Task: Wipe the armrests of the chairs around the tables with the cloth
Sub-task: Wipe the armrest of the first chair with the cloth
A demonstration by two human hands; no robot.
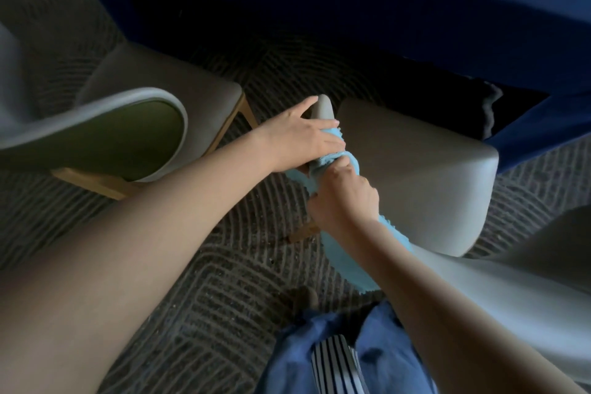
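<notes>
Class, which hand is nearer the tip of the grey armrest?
Left. The left hand rests at the armrest tip; the right hand grips the blue cloth farther back.

you're in what looks like a restaurant or function room, grey padded chair [166,99] on your left, matching chair [415,169] on your right, light wood legs [102,184], dark blue draped table [351,3] right behind them, patterned carpet [224,285] underfoot
</notes>
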